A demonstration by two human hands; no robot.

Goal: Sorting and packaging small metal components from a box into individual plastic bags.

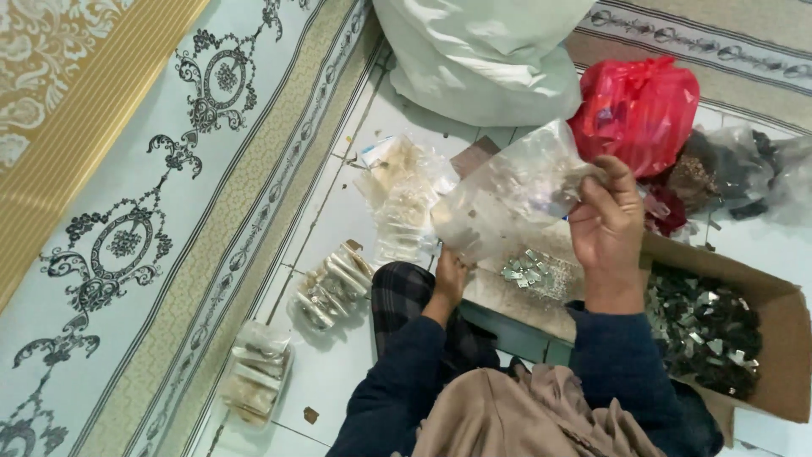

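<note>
Both my hands hold a clear plastic bag point(507, 199) over my lap. My right hand point(607, 233) pinches its upper right corner. My left hand point(448, 279) grips its lower left edge from below, partly hidden by the bag. Under the bag lies a small heap of silvery square pieces point(537, 272) on a brown cardboard flap point(516, 300). To the right, an open cardboard box point(782, 338) is full of dark and silvery pieces point(706, 326).
A red plastic bag point(636, 110) and a large white sack point(486, 55) sit ahead. Clear packets of pieces point(404, 199) lie on the white tiles, with bundled packets point(332, 288) and another bundle point(256, 372) to the left. A patterned carpet point(127, 211) covers the left side.
</note>
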